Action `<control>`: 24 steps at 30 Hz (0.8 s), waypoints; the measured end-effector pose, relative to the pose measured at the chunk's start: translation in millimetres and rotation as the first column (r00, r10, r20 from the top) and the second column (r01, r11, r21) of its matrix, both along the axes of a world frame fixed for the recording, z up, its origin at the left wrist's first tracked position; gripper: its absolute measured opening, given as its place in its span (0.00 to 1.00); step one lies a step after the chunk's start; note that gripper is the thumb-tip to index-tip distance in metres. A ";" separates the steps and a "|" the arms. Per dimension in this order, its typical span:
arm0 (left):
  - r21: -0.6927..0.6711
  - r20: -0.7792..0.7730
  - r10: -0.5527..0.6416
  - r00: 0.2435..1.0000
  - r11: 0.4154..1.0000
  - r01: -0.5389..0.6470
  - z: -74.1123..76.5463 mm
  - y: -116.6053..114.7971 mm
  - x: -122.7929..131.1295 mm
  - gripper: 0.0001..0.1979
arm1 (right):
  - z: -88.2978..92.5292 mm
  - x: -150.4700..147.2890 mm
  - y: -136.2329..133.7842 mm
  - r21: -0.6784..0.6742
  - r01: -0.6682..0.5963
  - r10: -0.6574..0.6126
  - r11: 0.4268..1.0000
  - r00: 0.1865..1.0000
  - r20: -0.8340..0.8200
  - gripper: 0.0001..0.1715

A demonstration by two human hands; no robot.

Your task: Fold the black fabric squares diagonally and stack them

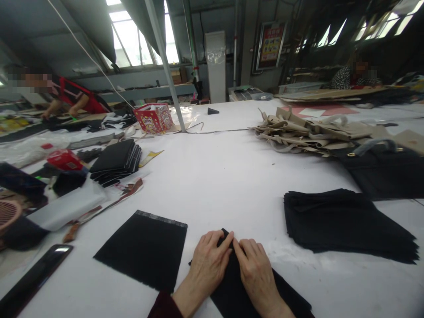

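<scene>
A piece of black fabric (232, 282) lies on the white table right in front of me, partly covered by both hands. My left hand (209, 258) is closed on its far edge, thumb and forefinger pinching the cloth near the corner. Close beside it, my right hand (254, 270) presses the same edge with its fingers bent and drawn together. The two forefingers almost touch. To the left lies a flat black fabric panel (145, 249) with a greyish strip along its far edge. A stack of black fabric pieces (344, 221) sits to the right.
Folded black pieces (115, 161) and a red patterned box (154, 118) stand at the left, by a metal pole (167, 62). Beige fabric pieces (304, 132) and a black bag (387, 170) lie at the right. A dark glossy object (36, 278) is front left. Two people work farther off.
</scene>
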State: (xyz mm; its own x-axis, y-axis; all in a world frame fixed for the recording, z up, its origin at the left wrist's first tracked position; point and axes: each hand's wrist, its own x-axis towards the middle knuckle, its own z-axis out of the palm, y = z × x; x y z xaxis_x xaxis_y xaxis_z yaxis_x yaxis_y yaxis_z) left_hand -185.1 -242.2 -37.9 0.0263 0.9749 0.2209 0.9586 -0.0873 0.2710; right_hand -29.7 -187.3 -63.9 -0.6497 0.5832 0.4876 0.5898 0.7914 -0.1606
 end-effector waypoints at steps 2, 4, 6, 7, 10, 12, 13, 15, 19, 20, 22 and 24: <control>-0.001 0.000 0.000 1.000 1.000 0.000 0.7 -0.1 0.3 0.22 | -0.6 0.3 0.1 -0.007 -0.003 0.003 1.000 1.000 0.000 0.20; -0.004 0.005 0.004 1.000 1.000 -0.004 1.5 -0.1 0.4 0.21 | -1.5 0.5 0.1 -0.010 -0.004 0.004 1.000 1.000 0.006 0.20; -0.009 0.015 0.006 1.000 1.000 -0.006 1.7 -0.1 0.4 0.21 | -2.2 0.5 0.2 -0.012 -0.007 0.007 1.000 1.000 0.014 0.19; -0.013 0.019 0.006 1.000 1.000 -0.006 1.6 -0.2 0.4 0.21 | -2.5 0.5 0.3 -0.011 -0.009 0.009 1.000 1.000 0.017 0.19; -0.018 0.029 0.008 1.000 1.000 -0.008 1.2 -0.5 0.5 0.21 | -2.9 0.3 0.5 -0.011 -0.016 0.016 1.000 1.000 0.023 0.19; -0.014 0.038 0.011 0.999 1.000 -0.011 1.5 -0.6 0.6 0.20 | -2.9 0.3 0.7 -0.012 -0.020 0.020 1.000 1.000 0.023 0.18; -0.012 0.042 0.011 0.999 1.000 -0.011 2.0 -0.5 0.6 0.20 | -2.8 0.3 0.9 -0.013 -0.023 0.023 1.000 0.999 0.022 0.18; -0.005 0.049 0.011 0.999 1.000 -0.011 3.1 -0.3 0.6 0.20 | -2.4 0.2 1.2 -0.009 -0.026 0.027 1.000 1.000 0.016 0.19; 0.006 0.054 0.014 0.998 1.000 -0.014 4.3 -0.2 0.2 0.20 | -1.7 0.0 1.3 0.011 -0.024 0.024 1.000 1.000 0.001 0.20; 0.007 0.054 0.016 0.998 1.000 -0.017 4.0 -0.4 0.4 0.20 | -1.8 0.0 1.1 0.013 -0.022 0.022 1.000 1.000 0.000 0.20; 0.007 0.052 0.021 0.998 1.000 -0.021 2.6 -0.8 0.9 0.20 | -2.2 0.1 0.7 0.011 -0.019 0.019 1.000 1.000 0.007 0.20; 0.009 0.045 0.029 0.999 1.000 -0.029 0.5 -0.8 1.0 0.21 | -2.6 0.2 0.4 0.011 -0.016 0.016 1.000 1.000 0.013 0.20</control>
